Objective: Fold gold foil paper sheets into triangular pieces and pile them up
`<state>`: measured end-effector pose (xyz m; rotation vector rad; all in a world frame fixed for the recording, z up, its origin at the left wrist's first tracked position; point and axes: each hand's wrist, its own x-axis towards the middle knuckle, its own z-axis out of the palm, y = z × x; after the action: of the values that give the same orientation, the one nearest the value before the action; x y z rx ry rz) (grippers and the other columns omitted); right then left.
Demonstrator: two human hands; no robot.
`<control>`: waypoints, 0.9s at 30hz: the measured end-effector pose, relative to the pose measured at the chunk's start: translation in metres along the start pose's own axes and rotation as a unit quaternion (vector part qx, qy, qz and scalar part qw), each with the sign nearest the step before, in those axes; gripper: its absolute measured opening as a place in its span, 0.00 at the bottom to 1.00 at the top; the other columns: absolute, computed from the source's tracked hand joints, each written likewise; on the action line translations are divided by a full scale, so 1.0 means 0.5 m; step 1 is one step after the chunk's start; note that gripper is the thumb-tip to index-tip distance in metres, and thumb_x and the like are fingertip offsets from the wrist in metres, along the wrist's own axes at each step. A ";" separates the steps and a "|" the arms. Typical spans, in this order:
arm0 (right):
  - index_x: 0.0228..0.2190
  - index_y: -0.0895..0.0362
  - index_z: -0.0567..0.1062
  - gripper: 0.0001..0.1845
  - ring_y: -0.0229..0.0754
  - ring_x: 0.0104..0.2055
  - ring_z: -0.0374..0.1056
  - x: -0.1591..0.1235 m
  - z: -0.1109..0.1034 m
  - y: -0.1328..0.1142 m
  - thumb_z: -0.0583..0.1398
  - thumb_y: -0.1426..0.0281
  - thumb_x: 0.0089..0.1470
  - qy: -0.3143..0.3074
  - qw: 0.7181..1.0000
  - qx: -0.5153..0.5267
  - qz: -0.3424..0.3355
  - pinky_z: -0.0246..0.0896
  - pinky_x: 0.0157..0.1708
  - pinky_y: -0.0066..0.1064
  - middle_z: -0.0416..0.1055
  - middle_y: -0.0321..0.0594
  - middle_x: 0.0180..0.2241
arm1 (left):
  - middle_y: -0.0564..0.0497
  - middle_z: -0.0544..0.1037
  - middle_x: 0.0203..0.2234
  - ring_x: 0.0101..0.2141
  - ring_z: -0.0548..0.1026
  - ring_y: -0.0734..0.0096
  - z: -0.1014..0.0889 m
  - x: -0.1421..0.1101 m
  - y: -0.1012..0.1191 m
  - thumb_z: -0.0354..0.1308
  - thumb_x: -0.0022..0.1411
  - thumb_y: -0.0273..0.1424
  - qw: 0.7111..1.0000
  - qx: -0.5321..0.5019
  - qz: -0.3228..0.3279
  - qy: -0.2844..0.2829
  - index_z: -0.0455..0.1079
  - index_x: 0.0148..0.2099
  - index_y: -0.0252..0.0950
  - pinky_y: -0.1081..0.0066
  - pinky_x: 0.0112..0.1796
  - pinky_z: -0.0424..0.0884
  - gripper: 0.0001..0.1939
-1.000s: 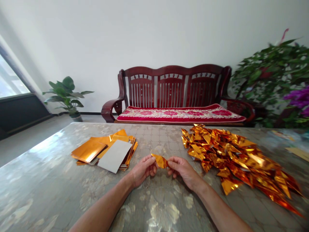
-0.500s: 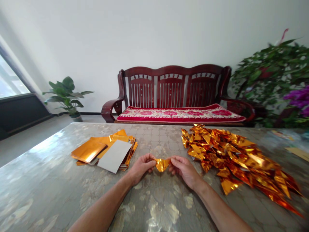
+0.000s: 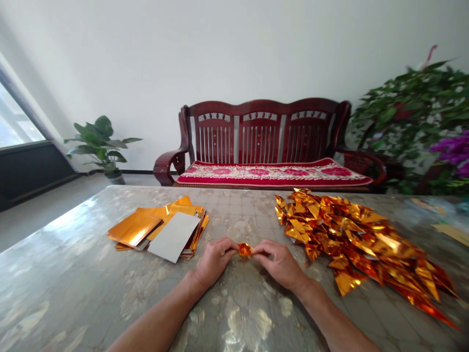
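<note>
A small folded piece of gold foil paper [image 3: 245, 250] is stretched between my two hands above the middle of the table. My left hand [image 3: 217, 259] pinches its left end between thumb and fingers. Its right end is pinched in the same way by my right hand [image 3: 280, 261]. To the left lies a stack of flat gold foil sheets [image 3: 135, 227], with one sheet's pale grey back [image 3: 175, 237] facing up. A large heap of folded gold foil pieces [image 3: 351, 239] spreads over the table to the right.
The table [image 3: 91, 293] has a glossy, flower-patterned cover. Clear plastic wrapping [image 3: 427, 208] and a tan flat piece [image 3: 452, 233] lie at the far right. Behind stands a dark red wooden bench [image 3: 258, 132], with potted plants [image 3: 104, 144] at either side.
Both hands have turned over, backs now more upward, still pinching the foil paper's ends. The foil's middle has rotated and looks smaller and more crumpled. The stack and heap have not moved.
</note>
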<state>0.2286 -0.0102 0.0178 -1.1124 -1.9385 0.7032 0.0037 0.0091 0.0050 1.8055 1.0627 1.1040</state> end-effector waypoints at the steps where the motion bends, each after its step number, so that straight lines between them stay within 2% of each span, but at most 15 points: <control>1: 0.35 0.50 0.81 0.10 0.41 0.37 0.72 -0.003 -0.002 -0.001 0.60 0.72 0.56 -0.016 0.999 -0.029 -0.020 0.64 0.40 0.31 0.77 0.37 0.34 | 0.51 0.79 0.29 0.33 0.74 0.67 -0.002 -0.002 0.001 0.63 0.58 0.28 1.000 0.003 0.009 -0.002 0.79 0.32 0.42 0.74 0.39 0.66 0.05; 4: 0.40 0.49 0.81 0.12 0.41 0.39 0.72 -0.010 0.001 0.005 0.58 0.72 0.60 -0.046 0.993 -0.102 -0.048 0.65 0.40 0.29 0.77 0.38 0.37 | 0.51 0.79 0.31 0.34 0.74 0.68 -0.004 -0.008 -0.004 0.60 0.61 0.30 0.999 0.034 0.036 -0.021 0.79 0.35 0.42 0.75 0.38 0.66 0.06; 9: 0.41 0.52 0.81 0.12 0.39 0.39 0.73 -0.014 0.019 0.016 0.58 0.72 0.61 -0.021 0.986 -0.147 -0.078 0.66 0.41 0.27 0.78 0.38 0.37 | 0.53 0.79 0.33 0.35 0.76 0.72 0.000 -0.018 -0.020 0.53 0.68 0.32 0.984 0.145 0.085 -0.058 0.76 0.40 0.42 0.76 0.38 0.67 0.10; 14: 0.39 0.51 0.81 0.10 0.38 0.37 0.74 -0.015 0.036 0.018 0.60 0.73 0.60 -0.009 0.983 -0.158 -0.089 0.66 0.38 0.25 0.79 0.36 0.35 | 0.55 0.80 0.34 0.35 0.77 0.74 0.008 -0.026 -0.015 0.51 0.69 0.31 0.971 0.199 0.097 -0.088 0.75 0.42 0.43 0.78 0.38 0.68 0.10; 19: 0.38 0.52 0.81 0.09 0.38 0.37 0.74 -0.014 0.050 0.020 0.60 0.73 0.60 0.006 0.982 -0.163 -0.095 0.66 0.38 0.25 0.79 0.36 0.34 | 0.56 0.80 0.31 0.33 0.78 0.75 0.017 -0.030 -0.005 0.52 0.68 0.30 0.971 0.212 0.074 -0.077 0.74 0.38 0.41 0.79 0.36 0.68 0.09; 27: 0.38 0.54 0.78 0.11 0.37 0.37 0.74 -0.009 0.047 0.025 0.56 0.73 0.64 0.001 0.970 -0.202 -0.136 0.65 0.38 0.24 0.78 0.37 0.35 | 0.57 0.81 0.30 0.32 0.78 0.74 0.030 -0.025 -0.002 0.53 0.65 0.30 0.978 0.206 0.001 -0.022 0.74 0.35 0.41 0.78 0.36 0.68 0.09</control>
<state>0.2158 -0.0103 -0.0062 -1.0450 -2.2377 0.1600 0.0137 -0.0047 -0.0046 2.1398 1.3363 0.8842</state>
